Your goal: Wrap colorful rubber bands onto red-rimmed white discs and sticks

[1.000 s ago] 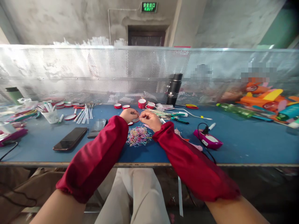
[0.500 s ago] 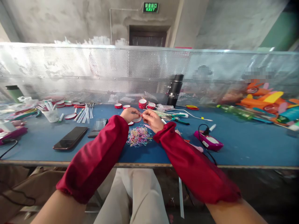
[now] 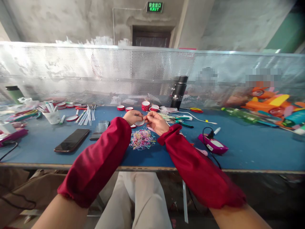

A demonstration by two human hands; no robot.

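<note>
Above the pile of coloured rubber bands (image 3: 142, 139), near the middle of the blue desk (image 3: 250, 149), a small round red-rimmed lid (image 3: 139, 122) is pinched in the grip of the left hand (image 3: 132, 116). The right hand (image 3: 155, 122) is pressed against it, fingertips closed on something too small to make out. Judged from the full pile and the loose lids (image 3: 71, 119) scattered at the left, much work seems left undone.

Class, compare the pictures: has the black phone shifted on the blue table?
No. The black phone lies where it did, left of the rubber-band pile.
</note>
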